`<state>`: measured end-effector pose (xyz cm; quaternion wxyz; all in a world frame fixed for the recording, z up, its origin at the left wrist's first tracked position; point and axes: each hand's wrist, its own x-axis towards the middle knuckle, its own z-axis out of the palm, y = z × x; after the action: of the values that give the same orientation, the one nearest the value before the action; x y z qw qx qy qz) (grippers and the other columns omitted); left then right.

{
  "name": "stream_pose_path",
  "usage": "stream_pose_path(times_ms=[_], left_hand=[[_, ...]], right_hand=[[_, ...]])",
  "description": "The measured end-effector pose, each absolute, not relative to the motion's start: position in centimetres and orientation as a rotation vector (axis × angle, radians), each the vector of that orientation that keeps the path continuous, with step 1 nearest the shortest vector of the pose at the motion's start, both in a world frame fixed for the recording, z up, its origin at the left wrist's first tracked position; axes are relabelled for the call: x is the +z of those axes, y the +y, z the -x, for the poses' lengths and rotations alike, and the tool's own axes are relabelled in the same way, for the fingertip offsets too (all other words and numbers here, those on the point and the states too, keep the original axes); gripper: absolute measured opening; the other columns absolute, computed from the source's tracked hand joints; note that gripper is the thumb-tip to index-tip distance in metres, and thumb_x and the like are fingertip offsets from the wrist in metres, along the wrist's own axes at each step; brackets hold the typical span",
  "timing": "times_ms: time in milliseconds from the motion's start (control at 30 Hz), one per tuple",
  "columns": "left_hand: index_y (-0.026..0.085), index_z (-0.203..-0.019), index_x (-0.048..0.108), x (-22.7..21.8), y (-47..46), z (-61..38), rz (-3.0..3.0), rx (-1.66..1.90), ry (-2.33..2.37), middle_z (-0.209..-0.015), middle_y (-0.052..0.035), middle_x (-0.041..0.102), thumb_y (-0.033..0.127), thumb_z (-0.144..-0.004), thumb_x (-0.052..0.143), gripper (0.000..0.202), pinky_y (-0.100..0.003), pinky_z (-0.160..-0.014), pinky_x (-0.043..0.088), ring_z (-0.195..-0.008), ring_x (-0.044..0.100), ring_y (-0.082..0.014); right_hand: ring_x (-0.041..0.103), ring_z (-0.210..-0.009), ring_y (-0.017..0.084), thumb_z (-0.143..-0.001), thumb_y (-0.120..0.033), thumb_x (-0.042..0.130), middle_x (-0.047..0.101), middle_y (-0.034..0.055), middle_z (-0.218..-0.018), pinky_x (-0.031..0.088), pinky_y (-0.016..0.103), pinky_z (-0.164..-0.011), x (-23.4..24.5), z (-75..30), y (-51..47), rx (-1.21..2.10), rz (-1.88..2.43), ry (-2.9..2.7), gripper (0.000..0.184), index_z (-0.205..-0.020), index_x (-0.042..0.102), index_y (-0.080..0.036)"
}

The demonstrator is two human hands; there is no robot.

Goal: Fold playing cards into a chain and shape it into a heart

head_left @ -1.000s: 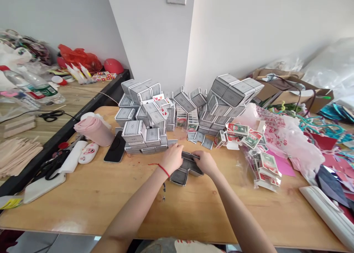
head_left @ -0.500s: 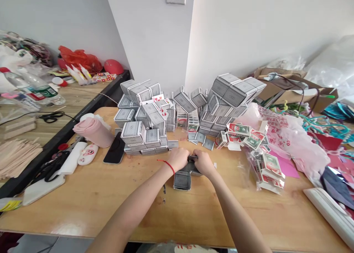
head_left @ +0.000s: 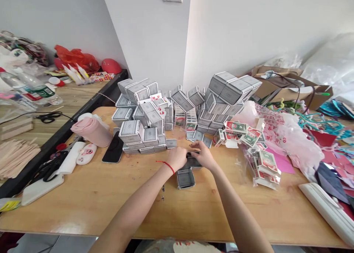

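Note:
My left hand (head_left: 177,158) and my right hand (head_left: 203,156) meet over a small grey patterned card piece (head_left: 187,173) lying on the wooden table (head_left: 110,197). Both hands have their fingers curled onto the piece's far end, which they hide. Its near flap sticks out towards me, flat on the table. A red string circles my left wrist. Just beyond the hands rises a heap of grey card boxes (head_left: 149,116) built from playing cards, with a few red heart cards showing.
A black phone (head_left: 113,149), a pink roll (head_left: 92,129) and scissors (head_left: 51,166) lie at the left. Red and green card packs (head_left: 249,135) and pink plastic bags (head_left: 293,142) lie at the right. A second table (head_left: 33,113) with bottles stands further left.
Both hands have shifted slightly away from me over the card piece. My right hand has lifted its fingers a little, and more of the near flap shows.

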<state>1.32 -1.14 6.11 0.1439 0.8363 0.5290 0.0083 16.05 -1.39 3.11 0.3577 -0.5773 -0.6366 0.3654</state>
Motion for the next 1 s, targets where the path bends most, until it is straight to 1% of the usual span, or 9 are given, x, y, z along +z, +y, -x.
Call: stream_pose_path(times_ms=[100, 200, 300, 400, 500, 633, 733, 867, 1000], left_hand=[[0.012, -0.084, 0.064, 6.2, -1.7, -0.3, -2.321, 0.093, 1.605, -0.083, -0.0143, 0.066, 0.005, -0.070, 0.043, 0.026, -0.033, -0.070, 0.046, -0.081, 0.063, -0.0242], [0.016, -0.089, 0.063, 7.1, -2.6, 2.0, -2.190, 0.317, 1.502, -0.089, -0.0099, 0.067, 0.008, -0.073, 0.042, 0.027, -0.030, -0.075, 0.045, -0.086, 0.062, -0.0206], [0.019, -0.098, 0.061, 8.2, -3.4, 4.7, -1.983, 0.430, 1.477, -0.095, -0.0054, 0.067, 0.018, -0.078, 0.040, 0.029, -0.029, -0.075, 0.046, -0.086, 0.062, -0.0185], [0.019, -0.099, 0.060, 8.4, -3.6, 6.1, -1.862, 0.530, 1.484, -0.101, -0.0056, 0.065, 0.022, -0.080, 0.038, 0.030, -0.032, -0.082, 0.045, -0.093, 0.060, -0.0192], [0.019, -0.115, 0.050, 6.9, -3.1, 5.5, -1.743, 0.715, 1.338, -0.122, -0.0065, 0.053, 0.020, -0.077, 0.043, 0.039, -0.032, -0.094, 0.040, -0.111, 0.050, -0.0177], [0.021, -0.129, 0.032, 3.9, -3.0, 3.1, -1.546, 0.863, 1.196, -0.136, -0.0066, 0.036, 0.007, -0.070, 0.044, 0.062, -0.034, -0.104, 0.029, -0.126, 0.033, -0.0173], [0.020, -0.132, 0.026, 2.3, -4.0, 1.6, -1.356, 0.917, 1.197, -0.134, -0.0078, 0.039, 0.000, -0.067, 0.037, 0.069, -0.036, -0.105, 0.027, -0.125, 0.034, -0.0162], [0.021, -0.129, 0.028, 1.9, -6.0, 1.1, -1.305, 0.940, 1.234, -0.134, -0.0072, 0.038, 0.000, -0.066, 0.036, 0.067, -0.036, -0.105, 0.029, -0.124, 0.036, -0.0167], [0.020, -0.128, 0.024, 2.5, -6.2, 1.3, -1.366, 0.958, 1.266, -0.132, -0.0081, 0.040, 0.002, -0.065, 0.039, 0.067, -0.035, -0.102, 0.034, -0.123, 0.038, -0.0162]], right_hand=[[0.057, -0.094, 0.018, -0.072, -0.035, 0.055, 0.061, 0.0084, -0.101, 0.045, 0.033, -0.079, 2.8, -17.8, -1.5, 0.933, 1.465, -1.338, 0.027, -0.093, 0.051, -0.019], [0.059, -0.089, 0.020, -0.068, -0.048, 0.058, 0.063, 0.0100, -0.096, 0.046, 0.036, -0.078, 2.3, -19.8, -2.3, 0.958, 1.539, -1.138, 0.039, -0.091, 0.055, -0.017], [0.061, -0.086, 0.022, -0.067, -0.055, 0.057, 0.063, 0.0112, -0.098, 0.050, 0.035, -0.070, 2.1, -21.1, -3.8, 1.109, 1.555, -0.920, 0.047, -0.095, 0.054, -0.017], [0.062, -0.085, 0.023, -0.070, -0.058, 0.052, 0.063, 0.0122, -0.098, 0.051, 0.033, -0.067, 2.7, -21.4, -5.4, 1.233, 1.526, -0.800, 0.048, -0.094, 0.056, -0.017], [0.062, -0.089, 0.023, -0.075, -0.057, 0.046, 0.063, 0.0123, -0.102, 0.051, 0.034, -0.069, 3.7, -20.3, -6.8, 1.338, 1.488, -0.843, 0.047, -0.099, 0.057, -0.018], [0.057, -0.099, 0.022, -0.067, -0.042, 0.063, 0.061, 0.0091, -0.106, 0.046, 0.036, -0.083, 4.1, -17.7, -8.2, 1.260, 1.534, -1.267, 0.048, -0.109, 0.054, -0.021], [0.058, -0.095, 0.022, -0.062, -0.033, 0.067, 0.061, 0.0091, -0.105, 0.044, 0.037, -0.084, 3.7, -16.1, -8.4, 1.096, 1.678, -1.482, 0.054, -0.113, 0.053, -0.020], [0.061, -0.088, 0.020, -0.066, -0.025, 0.061, 0.066, 0.0066, -0.093, 0.046, 0.033, -0.079, 3.4, -15.7, -7.4, 1.038, 1.709, -1.655, 0.042, -0.108, 0.057, -0.020], [0.055, -0.103, 0.025, -0.061, -0.026, 0.065, 0.063, 0.0090, -0.106, 0.041, 0.036, -0.086, 4.7, -15.8, -5.9, 0.927, 1.820, -1.790, 0.055, -0.114, 0.053, -0.018]])
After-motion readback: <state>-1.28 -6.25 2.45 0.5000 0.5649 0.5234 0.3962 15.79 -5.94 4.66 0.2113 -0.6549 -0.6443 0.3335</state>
